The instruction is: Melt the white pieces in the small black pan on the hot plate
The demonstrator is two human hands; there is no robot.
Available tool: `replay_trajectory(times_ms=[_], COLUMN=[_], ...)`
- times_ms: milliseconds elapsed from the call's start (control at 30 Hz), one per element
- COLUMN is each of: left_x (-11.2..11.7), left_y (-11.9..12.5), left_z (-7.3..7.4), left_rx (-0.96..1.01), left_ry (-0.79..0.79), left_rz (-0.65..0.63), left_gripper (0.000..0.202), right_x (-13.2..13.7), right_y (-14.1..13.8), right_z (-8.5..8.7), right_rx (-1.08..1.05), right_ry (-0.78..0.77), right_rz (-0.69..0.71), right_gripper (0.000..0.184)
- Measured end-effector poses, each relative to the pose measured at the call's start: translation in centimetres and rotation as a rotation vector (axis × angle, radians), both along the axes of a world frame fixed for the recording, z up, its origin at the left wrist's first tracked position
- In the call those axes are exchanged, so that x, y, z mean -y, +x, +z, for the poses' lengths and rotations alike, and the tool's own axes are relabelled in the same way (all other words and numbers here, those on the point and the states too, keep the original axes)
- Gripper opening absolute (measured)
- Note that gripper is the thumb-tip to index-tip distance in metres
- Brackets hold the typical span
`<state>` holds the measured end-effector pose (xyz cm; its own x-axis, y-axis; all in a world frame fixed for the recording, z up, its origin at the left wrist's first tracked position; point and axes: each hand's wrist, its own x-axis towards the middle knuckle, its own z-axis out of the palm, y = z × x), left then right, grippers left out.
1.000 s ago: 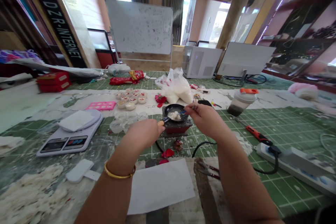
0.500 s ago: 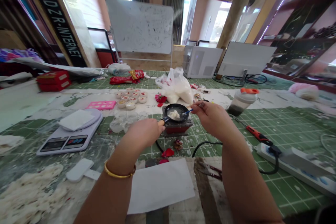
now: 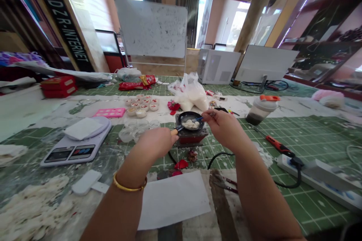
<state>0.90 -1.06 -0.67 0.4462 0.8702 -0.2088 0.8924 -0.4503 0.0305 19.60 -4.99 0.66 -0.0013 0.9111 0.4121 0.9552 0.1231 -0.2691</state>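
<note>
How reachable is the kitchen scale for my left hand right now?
Probably yes, but not freely: the left hand grips the handle of the small black pan, where the right hand holds a blue spoon. The kitchen scale lies to its left, nothing standing between; the clear plastic cups sit farther back.

Black pan (image 3: 190,117) with white lumps (image 3: 191,124), green gridded mat (image 3: 283,135), gold bangle (image 3: 129,187), pink tray (image 3: 109,112)
</note>
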Motion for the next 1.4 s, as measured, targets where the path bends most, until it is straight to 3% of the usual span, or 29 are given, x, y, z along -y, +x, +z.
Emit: replay_trajectory(times_ms=[133, 300, 500, 600, 767, 933, 1100, 1300, 1400], left_x=[-0.06, -0.12, 0.00, 0.13, 0.14, 0.05, 0.17, 0.08, 0.02], left_y=[-0.03, -0.05, 0.05, 0.05, 0.07, 0.12, 0.08, 0.00, 0.03], left_z=[-0.11, -0.23, 0.02, 0.12, 0.07, 0.03, 0.06, 0.17, 0.14], left_rx=[-0.012, 0.014, -0.002, 0.003, -0.004, 0.013, -0.002, 0.007, 0.005], left_ry=[0.021, -0.004, 0.005, -0.005, 0.000, -0.005, 0.000, -0.007, 0.000], left_rz=[0.047, 0.031, 0.074, 0.036, 0.081, 0.039, 0.087, 0.032, 0.045], left_gripper=[0.043, 0.045, 0.046, 0.044, 0.046, 0.042, 0.046, 0.043, 0.044], right_x=[0.12, 0.29, 0.49, 0.59, 0.49, 0.62, 0.53, 0.40, 0.42], right_y=[-0.24, -0.05, 0.35, 0.57, 0.54, 0.44, 0.17, 0.55, 0.35], right_z=[-0.14, 0.26, 0.57, 0.57, 0.35, 0.45, 0.45, 0.57, 0.57], right_rx=[0.004, 0.013, 0.055, 0.026, 0.043, -0.006, 0.009, 0.045, 0.064], right_ry=[-0.024, -0.041, -0.086, -0.026, -0.056, -0.017, -0.069, -0.016, -0.059], right_rz=[0.074, -0.017, -0.017, -0.055, 0.034, -0.004, 0.041, -0.120, -0.062], right_gripper=[0.028, 0.030, 0.031, 0.031, 0.030, 0.032, 0.030, 0.033, 0.032])
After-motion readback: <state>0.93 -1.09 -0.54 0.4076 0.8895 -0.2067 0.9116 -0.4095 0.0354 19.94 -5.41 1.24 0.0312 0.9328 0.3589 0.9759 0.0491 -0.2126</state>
